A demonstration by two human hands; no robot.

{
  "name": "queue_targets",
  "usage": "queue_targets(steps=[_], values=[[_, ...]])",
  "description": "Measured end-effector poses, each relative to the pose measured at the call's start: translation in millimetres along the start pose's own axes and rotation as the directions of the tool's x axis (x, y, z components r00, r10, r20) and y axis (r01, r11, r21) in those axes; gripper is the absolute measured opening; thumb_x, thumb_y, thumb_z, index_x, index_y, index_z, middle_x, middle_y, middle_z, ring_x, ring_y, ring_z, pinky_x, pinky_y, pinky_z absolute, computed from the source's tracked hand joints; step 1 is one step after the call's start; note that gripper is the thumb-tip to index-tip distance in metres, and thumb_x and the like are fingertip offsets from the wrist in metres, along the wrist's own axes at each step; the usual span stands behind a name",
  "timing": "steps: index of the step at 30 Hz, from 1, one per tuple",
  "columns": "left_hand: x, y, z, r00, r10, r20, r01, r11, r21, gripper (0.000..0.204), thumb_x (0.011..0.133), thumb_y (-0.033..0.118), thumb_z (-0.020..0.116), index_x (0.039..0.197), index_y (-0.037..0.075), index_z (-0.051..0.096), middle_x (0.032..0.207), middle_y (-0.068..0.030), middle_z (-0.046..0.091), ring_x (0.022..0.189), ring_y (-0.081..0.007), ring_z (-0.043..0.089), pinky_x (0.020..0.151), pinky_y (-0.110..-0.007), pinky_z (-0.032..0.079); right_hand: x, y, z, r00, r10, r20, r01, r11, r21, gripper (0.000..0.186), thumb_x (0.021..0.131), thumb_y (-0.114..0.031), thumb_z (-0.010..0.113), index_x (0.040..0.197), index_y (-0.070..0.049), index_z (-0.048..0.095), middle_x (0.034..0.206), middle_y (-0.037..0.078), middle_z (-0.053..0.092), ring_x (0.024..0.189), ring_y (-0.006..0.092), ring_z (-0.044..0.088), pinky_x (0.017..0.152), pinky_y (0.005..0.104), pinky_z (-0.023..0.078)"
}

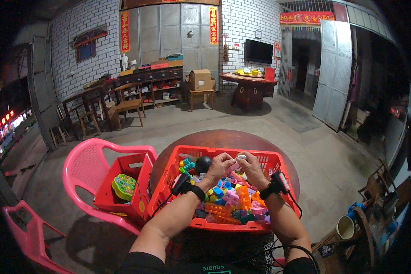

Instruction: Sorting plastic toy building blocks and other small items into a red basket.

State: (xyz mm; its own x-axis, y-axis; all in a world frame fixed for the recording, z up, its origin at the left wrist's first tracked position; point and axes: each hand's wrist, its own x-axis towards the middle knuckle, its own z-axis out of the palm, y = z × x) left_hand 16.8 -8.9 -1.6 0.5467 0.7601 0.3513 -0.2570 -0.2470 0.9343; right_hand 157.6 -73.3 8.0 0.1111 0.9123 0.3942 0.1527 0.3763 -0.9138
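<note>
Both my hands are over a red slotted plastic basket (201, 224) full of colourful toy building blocks (230, 197). My left hand (218, 168) is closed in a pinch; what its fingers hold is hidden. Close beside it, my right hand (253, 171) is closed on a small white piece (241, 157), whose kind is too small to tell. Pale pink shows between the two hands, but whether it is held cannot be made out. A black ball (203, 164) lies in the basket left of my left hand. Both wrists carry black strapped devices.
The basket stands on a round dark wooden table (223, 135). To the left, a pink plastic chair (84, 160) bears a red crate (118, 204) with a green toy (124, 186) in it. Another pink chair (25, 237) is at lower left. A cable runs by my right arm.
</note>
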Motion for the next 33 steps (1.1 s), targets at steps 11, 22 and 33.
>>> queue_targets(steps=[11,22,33], values=[[14,-21,-14,0.989,0.008,-0.148,0.028,0.971,0.239,0.012,0.087,0.017,0.052,0.084,0.006,0.055,0.066,0.0014,0.053,0.053,-0.0062,0.048,0.044,-0.02,0.039,-1,7,11,0.999,-0.031,-0.032,0.028,0.996,-0.087,0.013,0.086,-0.014,0.052,0.093,-0.003,0.054,0.077,0.002,0.054,0.068,0.0094,0.053,0.056,0.0232,0.047],[6,3,-15,0.99,-0.121,0.079,0.122,0.993,-0.005,0.012,0.087,0.018,0.052,0.087,0.007,0.058,0.071,0.0044,0.054,0.058,-0.0036,0.049,0.046,-0.018,0.039,-2,-3,4,0.998,-0.022,0.059,0.022,1.0,-0.014,0.019,0.088,-0.021,0.046,0.093,-0.004,0.05,0.08,0.003,0.053,0.069,0.0099,0.053,0.059,0.0226,0.045],[0,3,4,0.982,0.134,0.136,-0.141,0.989,0.046,0.027,0.077,0.023,0.067,0.087,0.004,0.05,0.075,-0.0023,0.056,0.071,-0.0087,0.054,0.064,-0.025,0.045,-5,-7,3,1.0,-0.011,-0.002,0.012,0.993,0.12,0.018,0.088,-0.021,0.044,0.093,-0.004,0.048,0.073,0.004,0.053,0.06,0.0114,0.053,0.05,0.0226,0.04]])
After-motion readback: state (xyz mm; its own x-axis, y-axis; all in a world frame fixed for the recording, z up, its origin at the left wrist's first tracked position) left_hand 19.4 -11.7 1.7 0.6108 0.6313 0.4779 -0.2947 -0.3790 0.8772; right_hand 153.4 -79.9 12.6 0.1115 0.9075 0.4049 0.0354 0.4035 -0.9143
